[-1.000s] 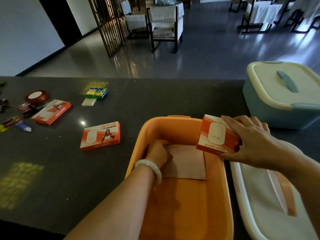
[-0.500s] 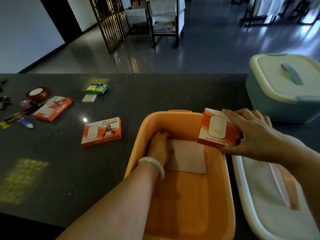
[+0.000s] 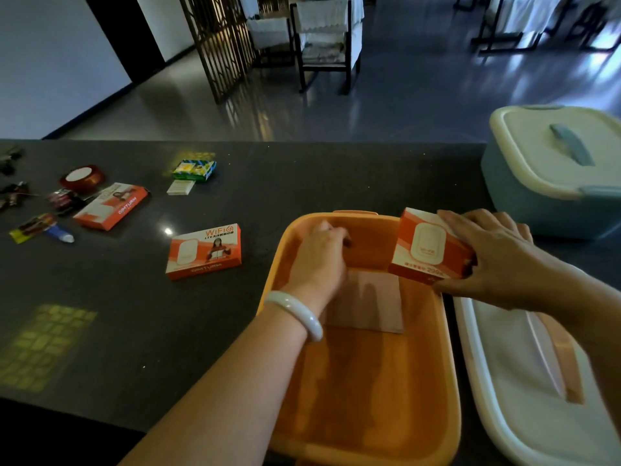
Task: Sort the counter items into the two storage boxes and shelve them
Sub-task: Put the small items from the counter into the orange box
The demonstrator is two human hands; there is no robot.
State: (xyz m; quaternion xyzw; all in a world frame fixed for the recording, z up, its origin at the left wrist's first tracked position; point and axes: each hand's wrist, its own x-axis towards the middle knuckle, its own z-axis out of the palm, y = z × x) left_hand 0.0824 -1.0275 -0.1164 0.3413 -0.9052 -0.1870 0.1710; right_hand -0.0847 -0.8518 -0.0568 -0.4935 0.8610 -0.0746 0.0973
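On the dark counter (image 3: 302, 183): an open orange box (image 3: 450, 364), close to the near edge. Flat pinkish sheet (image 3: 369, 304) lying on its bottom, toward the far end. Left hand (image 3: 319, 257) down inside the box by the far left wall, fingers curled under, white bangle (image 3: 295, 312) on the wrist. Cannot tell if anything is held in it.

Over the right rim of the box: right hand (image 3: 497, 260) gripping a small orange and white carton (image 3: 426, 247), thumb below, fingers lying on top. Carton tilted, up in the air, partly over the inside of the box.

Just right of the orange box: its white lid (image 3: 524, 381) lying flat, orange handle on top. Farther back on the right: a blue box (image 3: 524, 210) with its white lid on.

On the counter to the left of the orange box: another orange WiFi carton (image 3: 205, 252) lying flat, near the box but apart from it. Farther left, a third orange carton (image 3: 112, 205). Beside that one, a roll of red tape (image 3: 82, 176), some small dark things too blurry to name, and a little tube in a yellow pack (image 3: 42, 228). Farther back, a green and yellow packet (image 3: 195, 169) with a small white pad (image 3: 180, 187) just in front of it.
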